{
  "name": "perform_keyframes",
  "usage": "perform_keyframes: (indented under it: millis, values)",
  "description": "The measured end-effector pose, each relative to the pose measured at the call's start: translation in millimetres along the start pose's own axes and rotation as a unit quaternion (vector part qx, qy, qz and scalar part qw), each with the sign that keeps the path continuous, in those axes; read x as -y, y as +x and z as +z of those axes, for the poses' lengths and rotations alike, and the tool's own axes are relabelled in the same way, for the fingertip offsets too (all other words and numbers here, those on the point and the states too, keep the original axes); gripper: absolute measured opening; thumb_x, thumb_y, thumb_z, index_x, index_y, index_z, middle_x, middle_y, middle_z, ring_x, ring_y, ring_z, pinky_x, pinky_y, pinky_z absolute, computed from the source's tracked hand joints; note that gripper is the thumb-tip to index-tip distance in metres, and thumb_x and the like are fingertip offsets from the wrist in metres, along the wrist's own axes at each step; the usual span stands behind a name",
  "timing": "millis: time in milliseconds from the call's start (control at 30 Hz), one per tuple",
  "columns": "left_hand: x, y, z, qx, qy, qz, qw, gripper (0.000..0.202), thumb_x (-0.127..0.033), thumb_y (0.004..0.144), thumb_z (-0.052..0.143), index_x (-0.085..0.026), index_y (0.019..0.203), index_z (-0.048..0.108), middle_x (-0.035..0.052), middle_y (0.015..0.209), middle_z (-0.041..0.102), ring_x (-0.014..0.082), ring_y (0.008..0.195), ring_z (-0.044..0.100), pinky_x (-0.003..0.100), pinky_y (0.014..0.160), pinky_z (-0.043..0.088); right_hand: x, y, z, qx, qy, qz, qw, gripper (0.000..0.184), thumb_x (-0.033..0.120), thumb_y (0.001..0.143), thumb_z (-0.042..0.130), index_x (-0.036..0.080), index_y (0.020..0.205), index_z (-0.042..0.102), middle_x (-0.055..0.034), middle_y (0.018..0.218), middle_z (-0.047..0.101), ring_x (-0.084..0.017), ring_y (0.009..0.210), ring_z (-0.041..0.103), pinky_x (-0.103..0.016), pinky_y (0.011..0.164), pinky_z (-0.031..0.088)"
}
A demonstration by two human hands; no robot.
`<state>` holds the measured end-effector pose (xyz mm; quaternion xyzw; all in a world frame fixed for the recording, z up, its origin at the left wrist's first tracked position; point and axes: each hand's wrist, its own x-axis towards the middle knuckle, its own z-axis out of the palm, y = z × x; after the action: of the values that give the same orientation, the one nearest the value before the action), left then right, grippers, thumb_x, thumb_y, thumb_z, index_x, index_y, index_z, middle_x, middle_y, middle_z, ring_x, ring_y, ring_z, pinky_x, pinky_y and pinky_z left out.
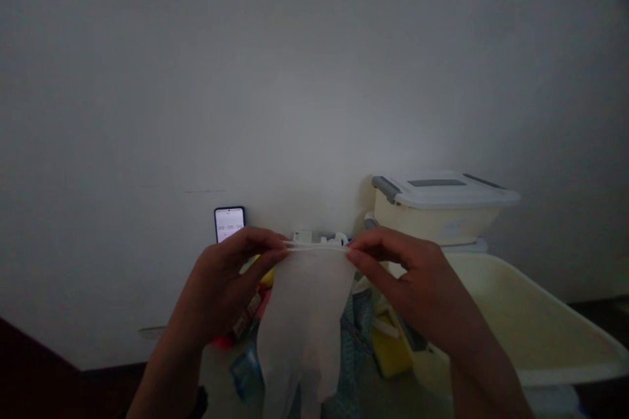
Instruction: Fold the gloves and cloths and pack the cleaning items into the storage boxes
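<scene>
A limp white cloth-like piece (305,314) hangs in front of me, with a doubled edge along its top. Its lower end parts around a gap; its exact kind is unclear. My left hand (228,281) pinches the left end of that top edge between thumb and fingers. At the right end, my right hand (410,275) pinches the same edge, so it is stretched nearly straight between them. Behind the cloth lies a jumble of things, partly covered by it and by my hands.
A phone (230,225) showing a timer leans against the wall. To the right, a lidded cream box (442,216) stands behind an open cream bin (521,314). Below are a yellow item (390,348), teal mesh-like fabric (361,321) and a blue clear item (246,372).
</scene>
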<state>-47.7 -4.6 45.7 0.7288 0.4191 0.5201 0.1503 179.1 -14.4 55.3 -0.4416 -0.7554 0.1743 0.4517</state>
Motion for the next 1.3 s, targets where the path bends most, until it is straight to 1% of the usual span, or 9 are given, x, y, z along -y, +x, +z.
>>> perform_keyframes:
  millis: [133, 300, 533, 667, 767, 967, 1067, 1167, 1300]
  values:
    - [3, 2, 4.3, -0.020, -0.020, -0.032, 0.999, 0.003, -0.026, 0.073, 0.069, -0.024, 0.074, 0.069, -0.0025, 0.071, 0.073, 0.0124, 0.066, 0.068, 0.018, 0.064, 0.054, -2, 1, 0, 0.006, -0.024, -0.003, 1.000, 0.008, 0.025, 0.084, 0.061, 0.021, 0.079, 0.067, 0.0046, 0.073, 0.069, -0.009, 0.067, 0.063, -0.019, 0.063, 0.046]
    - [13, 8, 12.2, 0.004, 0.017, -0.043, 0.999, 0.016, -0.031, 0.078, 0.064, -0.025, 0.091, 0.072, 0.0008, 0.083, 0.075, 0.0158, 0.075, 0.069, 0.023, 0.068, 0.055, -6, 4, 6, 0.002, -0.066, 0.015, 0.998, 0.008, 0.020, 0.083, 0.062, 0.020, 0.082, 0.070, 0.0012, 0.079, 0.072, -0.014, 0.072, 0.065, -0.026, 0.067, 0.047]
    - [26, 11, 29.4, 0.032, 0.039, -0.055, 0.997, 0.018, -0.035, 0.078, 0.064, -0.021, 0.083, 0.072, 0.0028, 0.080, 0.074, 0.0173, 0.072, 0.068, 0.026, 0.068, 0.054, -18, 17, 24, 0.003, -0.179, 0.031, 0.983, 0.014, 0.014, 0.085, 0.057, 0.014, 0.083, 0.071, -0.0070, 0.083, 0.072, -0.021, 0.077, 0.065, -0.035, 0.073, 0.045]
    - [34, 12, 36.2, 0.015, -0.018, -0.075, 0.997, 0.020, -0.036, 0.077, 0.065, -0.019, 0.085, 0.070, 0.0036, 0.082, 0.073, 0.0164, 0.074, 0.067, 0.024, 0.066, 0.053, -26, 20, 43, 0.019, -0.160, 0.034, 0.986, 0.014, 0.013, 0.086, 0.054, 0.012, 0.084, 0.068, -0.0087, 0.084, 0.070, -0.021, 0.075, 0.065, -0.034, 0.071, 0.046]
    - [39, 12, 34.1, -0.003, -0.072, -0.099, 0.992, 0.023, -0.035, 0.075, 0.067, -0.017, 0.090, 0.070, 0.0042, 0.083, 0.073, 0.0162, 0.076, 0.066, 0.025, 0.069, 0.053, -31, 20, 52, -0.007, -0.129, 0.012, 0.992, 0.014, 0.013, 0.087, 0.051, 0.012, 0.088, 0.065, -0.0086, 0.086, 0.069, -0.019, 0.074, 0.064, -0.033, 0.070, 0.046]
    - [28, 12, 20.9, -0.024, -0.095, -0.110, 0.989, 0.014, -0.029, 0.072, 0.070, -0.017, 0.080, 0.072, 0.0034, 0.076, 0.073, 0.0152, 0.069, 0.064, 0.026, 0.066, 0.053, -33, 21, 43, -0.067, -0.007, -0.001, 0.998, 0.015, 0.023, 0.087, 0.051, 0.015, 0.088, 0.063, -0.0066, 0.084, 0.069, -0.018, 0.073, 0.064, -0.033, 0.070, 0.048]
    - [21, 12, 18.3, -0.041, -0.116, -0.099, 0.987, 0.013, -0.028, 0.070, 0.072, -0.017, 0.077, 0.071, 0.0030, 0.074, 0.072, 0.0149, 0.067, 0.063, 0.025, 0.063, 0.053, -31, 20, 39, -0.080, 0.058, 0.003, 0.995, 0.021, 0.025, 0.087, 0.051, 0.016, 0.104, 0.061, -0.0062, 0.087, 0.068, -0.017, 0.076, 0.064, -0.033, 0.071, 0.050]
    - [18, 12, 18.8, -0.068, -0.136, -0.097, 0.984, 0.016, -0.028, 0.069, 0.073, -0.017, 0.080, 0.070, 0.0029, 0.074, 0.071, 0.0146, 0.068, 0.063, 0.025, 0.063, 0.053, -29, 18, 39, -0.086, 0.052, -0.014, 0.995, 0.029, 0.021, 0.087, 0.050, 0.016, 0.114, 0.058, -0.0075, 0.093, 0.067, -0.017, 0.082, 0.063, -0.035, 0.076, 0.049]
    - [15, 10, 19.8, -0.077, -0.142, -0.093, 0.982, 0.015, -0.028, 0.072, 0.071, -0.018, 0.083, 0.069, 0.0021, 0.077, 0.069, 0.0130, 0.070, 0.062, 0.021, 0.061, 0.050, -23, 17, 40, -0.082, 0.020, -0.045, 0.995, 0.024, 0.016, 0.088, 0.048, 0.015, 0.106, 0.064, -0.0091, 0.101, 0.065, -0.017, 0.091, 0.060, -0.034, 0.083, 0.047]
